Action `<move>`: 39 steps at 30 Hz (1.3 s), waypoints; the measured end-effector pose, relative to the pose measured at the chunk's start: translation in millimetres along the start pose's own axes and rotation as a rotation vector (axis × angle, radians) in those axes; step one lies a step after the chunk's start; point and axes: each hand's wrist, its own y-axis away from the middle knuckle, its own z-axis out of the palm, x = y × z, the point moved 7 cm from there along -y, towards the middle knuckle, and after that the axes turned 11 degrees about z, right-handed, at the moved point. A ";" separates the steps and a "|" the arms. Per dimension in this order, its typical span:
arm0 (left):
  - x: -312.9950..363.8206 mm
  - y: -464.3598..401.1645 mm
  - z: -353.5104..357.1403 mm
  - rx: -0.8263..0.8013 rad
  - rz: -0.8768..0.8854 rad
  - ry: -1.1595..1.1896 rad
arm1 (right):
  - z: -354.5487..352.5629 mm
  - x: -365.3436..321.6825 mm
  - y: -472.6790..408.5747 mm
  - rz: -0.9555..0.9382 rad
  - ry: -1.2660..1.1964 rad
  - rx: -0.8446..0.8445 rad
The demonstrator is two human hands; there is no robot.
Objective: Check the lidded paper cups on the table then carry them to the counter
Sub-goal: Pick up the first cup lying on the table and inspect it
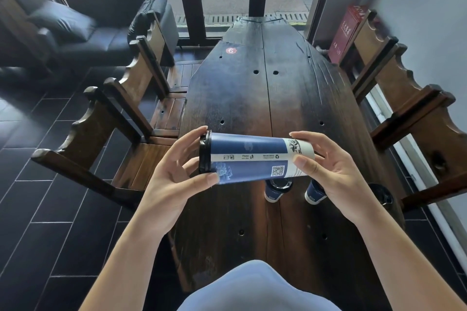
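Observation:
A tall blue and white paper cup with a black lid lies on its side in the air above the dark wooden table. My left hand grips the lid end at the left, and my right hand holds the base end at the right. Beneath the held cup, two more lidded blue cups stand on the table: one in the middle, another partly hidden by my right hand. A black lid of a further cup shows behind my right wrist.
Wooden chairs flank the table, two on the left and two on the right. A black sofa sits at the back left. A red sign leans by the window. A red number sticker marks the table's far end.

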 end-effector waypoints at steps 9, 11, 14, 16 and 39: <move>2.7 -12.1 -1.1 0.009 0.036 0.035 | 2.0 1.4 -7.8 0.042 0.005 0.003; 3.3 -15.0 -1.2 0.033 0.050 0.044 | 3.0 3.2 -10.1 0.050 0.006 0.000; 4.0 -22.3 -3.9 0.096 0.063 0.092 | 5.6 7.3 -12.8 0.065 0.017 -0.024; 3.4 -28.0 -6.2 0.133 0.062 0.149 | 11.5 9.6 -14.0 0.075 0.041 -0.067; -5.3 -65.3 30.0 0.077 -0.109 0.017 | 61.9 24.2 -24.8 0.122 0.431 -0.249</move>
